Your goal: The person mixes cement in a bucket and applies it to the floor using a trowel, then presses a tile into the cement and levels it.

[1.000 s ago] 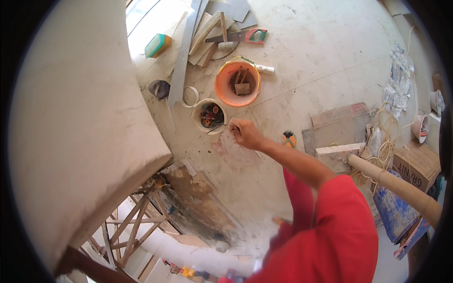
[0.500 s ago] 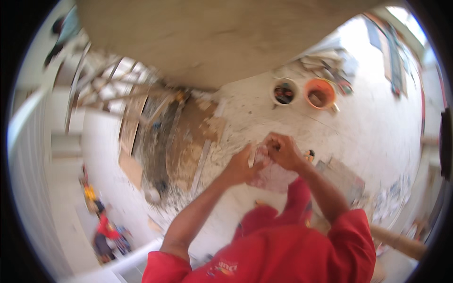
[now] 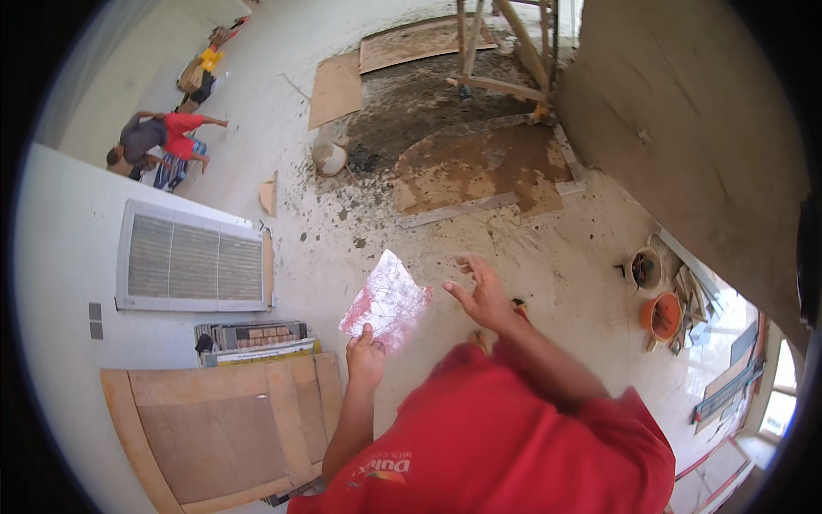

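Observation:
A flat, shiny, creased sheet (image 3: 387,298), white with pink patches, is gripped at its lower edge by my left hand (image 3: 366,360). The thumb lies over its near side, and the other fingers are mostly behind it. To the right of the sheet, my right hand (image 3: 485,295) is raised with its fingers apart. A small gap separates it from the sheet's right corner, and nothing is in it. What the sheet is made of I cannot tell.
A wooden panel (image 3: 214,420) and a grey louvred frame (image 3: 193,259) stand at the left wall. Ahead lie mortar-stained boards (image 3: 479,167) beside a whitish bucket (image 3: 329,158). An orange bucket (image 3: 664,315) and a cream bucket (image 3: 644,270) stand right. A person (image 3: 163,141) is far left.
My view has swung left. The hands were together at the sheet; now the right hand is apart from it, and the left hand holds the sheet out to the left.

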A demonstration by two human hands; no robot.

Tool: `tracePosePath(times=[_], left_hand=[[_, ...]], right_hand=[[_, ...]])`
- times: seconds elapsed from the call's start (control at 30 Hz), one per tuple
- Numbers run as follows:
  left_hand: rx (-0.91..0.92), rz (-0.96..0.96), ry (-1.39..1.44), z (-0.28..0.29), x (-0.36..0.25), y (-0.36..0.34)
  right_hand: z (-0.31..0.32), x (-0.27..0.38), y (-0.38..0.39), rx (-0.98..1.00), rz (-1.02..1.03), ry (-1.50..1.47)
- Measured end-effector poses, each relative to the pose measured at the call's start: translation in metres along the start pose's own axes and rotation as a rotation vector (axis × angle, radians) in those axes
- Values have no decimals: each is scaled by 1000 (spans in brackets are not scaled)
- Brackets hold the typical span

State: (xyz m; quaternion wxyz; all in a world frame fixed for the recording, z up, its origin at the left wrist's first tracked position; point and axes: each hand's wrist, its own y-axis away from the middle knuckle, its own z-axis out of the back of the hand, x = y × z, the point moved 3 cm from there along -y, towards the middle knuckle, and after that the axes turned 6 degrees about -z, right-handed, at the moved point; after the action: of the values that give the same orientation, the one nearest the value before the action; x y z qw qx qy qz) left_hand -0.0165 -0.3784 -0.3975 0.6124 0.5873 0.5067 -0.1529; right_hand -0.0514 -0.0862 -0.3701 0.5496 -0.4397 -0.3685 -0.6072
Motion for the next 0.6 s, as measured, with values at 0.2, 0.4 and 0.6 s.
tracePosePath(times=[0.2, 0.4, 0.6], left_hand=[[138, 70, 168, 2, -2, -56], [300, 105, 180, -33, -63, -136], [382, -246, -987, 36, -122, -266]], right_hand=[[-87, -42, -32, 503, -433, -413], [-166, -8, -137, 510, -645, -670], [-249, -11, -273, 500, -521, -574]])
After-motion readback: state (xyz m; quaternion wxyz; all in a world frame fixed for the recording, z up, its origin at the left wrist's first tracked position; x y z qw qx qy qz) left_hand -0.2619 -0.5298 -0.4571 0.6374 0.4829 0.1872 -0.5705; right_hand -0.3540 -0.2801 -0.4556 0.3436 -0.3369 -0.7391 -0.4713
